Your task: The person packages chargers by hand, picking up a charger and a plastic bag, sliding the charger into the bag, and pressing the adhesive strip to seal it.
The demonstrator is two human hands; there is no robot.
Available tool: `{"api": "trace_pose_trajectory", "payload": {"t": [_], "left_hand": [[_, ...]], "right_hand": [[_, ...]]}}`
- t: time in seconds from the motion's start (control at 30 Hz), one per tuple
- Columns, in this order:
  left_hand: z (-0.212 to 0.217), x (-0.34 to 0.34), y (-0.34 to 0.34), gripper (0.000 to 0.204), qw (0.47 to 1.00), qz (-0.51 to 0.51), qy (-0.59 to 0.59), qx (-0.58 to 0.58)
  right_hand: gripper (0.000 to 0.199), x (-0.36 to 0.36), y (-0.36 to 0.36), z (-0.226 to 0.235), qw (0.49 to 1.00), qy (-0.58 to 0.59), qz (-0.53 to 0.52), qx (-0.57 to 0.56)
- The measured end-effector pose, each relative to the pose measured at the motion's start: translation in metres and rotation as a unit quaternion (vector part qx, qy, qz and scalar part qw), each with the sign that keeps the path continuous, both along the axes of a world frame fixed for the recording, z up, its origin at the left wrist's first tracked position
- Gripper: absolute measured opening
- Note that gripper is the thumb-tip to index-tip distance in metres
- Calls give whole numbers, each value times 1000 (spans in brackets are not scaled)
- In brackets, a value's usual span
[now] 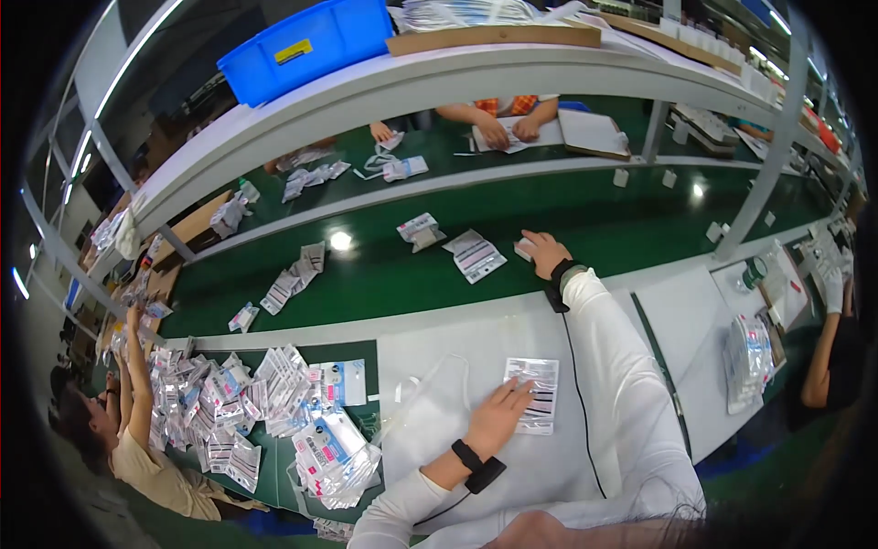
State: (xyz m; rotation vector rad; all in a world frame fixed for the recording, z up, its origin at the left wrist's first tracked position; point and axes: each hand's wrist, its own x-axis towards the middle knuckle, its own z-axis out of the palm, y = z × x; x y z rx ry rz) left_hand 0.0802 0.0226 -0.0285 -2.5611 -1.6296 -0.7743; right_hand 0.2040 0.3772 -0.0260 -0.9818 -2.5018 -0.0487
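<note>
White mat [540, 467] lies before you; past its far edge and a pale rail runs a green belt [640, 224], with open room beyond the mat's right end. Bare mat stretches between your left hand [498, 419] and the heap at its left. One printed packet [544, 403] lies flat on the mat's right half; your left hand rests on its left side, fingers extended, but whether they pinch it cannot be told. Beyond the mat, your right hand [545, 253] curls over one white item [524, 248] on the belt; how tightly its fingers close is hidden. Each wrist wears one black band. Left of the mat, the packet heap [206, 403] overlaps too much to count. Above and beyond the mat sit one blue bin [311, 55], its contents hidden, and one cardboard tray [494, 38] holding stacked flat pieces.
</note>
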Motion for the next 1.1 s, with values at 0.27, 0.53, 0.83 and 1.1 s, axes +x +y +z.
{"api": "trace_pose_trajectory", "payload": {"t": [0.27, 0.53, 0.83, 1.1], "left_hand": [[0, -3, -4, 37, 1000, 25, 9, -2], [-3, 6, -4, 39, 999, 38, 20, -13], [-7, -16, 14, 29, 978, -39, -184, -94], [-12, -14, 17, 24, 978, -29, -181, -95]], "right_hand": [[52, -14, -24, 19, 989, 19, 8, -146], [50, 38, -169, 42, 532, 468, 125, -695], [39, 78, -317, 57, 864, 178, 179, -436], [39, 83, -333, 56, 973, 74, 156, -153]]}}
